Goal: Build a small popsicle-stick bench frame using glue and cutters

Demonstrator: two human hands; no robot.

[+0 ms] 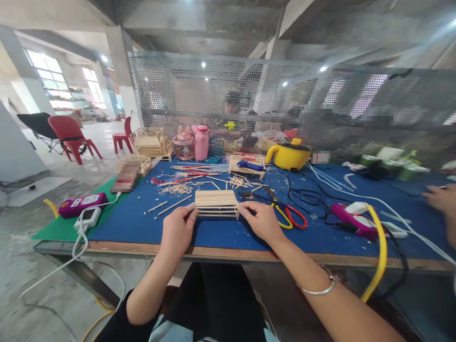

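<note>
Near the centre of the frame, a small pale wooden stick frame (215, 198) sits between the left hand (177, 230) and the right hand (262, 222), over the front part of the blue-covered counter (121, 223); whether it rests there or is slightly lifted cannot be told. The fingers (251, 205) of both hands are closed in a pinch on its ends, one hand to each side.

Judging by what shows, much of the piece is already built: its top is a flat, ribbed sheet of sticks laid side by side, and its front has thin horizontal rails with open gaps between. Whether its back and underside are complete cannot be seen. Straight, pale loose sticks (175, 205) lie to its left, with splintery wooden offcuts (176, 189) scattered beyond, so some material looks unused.

At the counter's upper left, a larger pale wooden lattice structure (151, 145) seems more fully built. Above centre, a blue-handled tool (251, 166) lies across a boxy wooden piece (233, 167). Just beside the right hand is a hand tool with yellow and red loop handles (288, 213). Along the rear stand a rounded yellow pot (292, 157) and a smooth pink bottle (201, 144).
</note>
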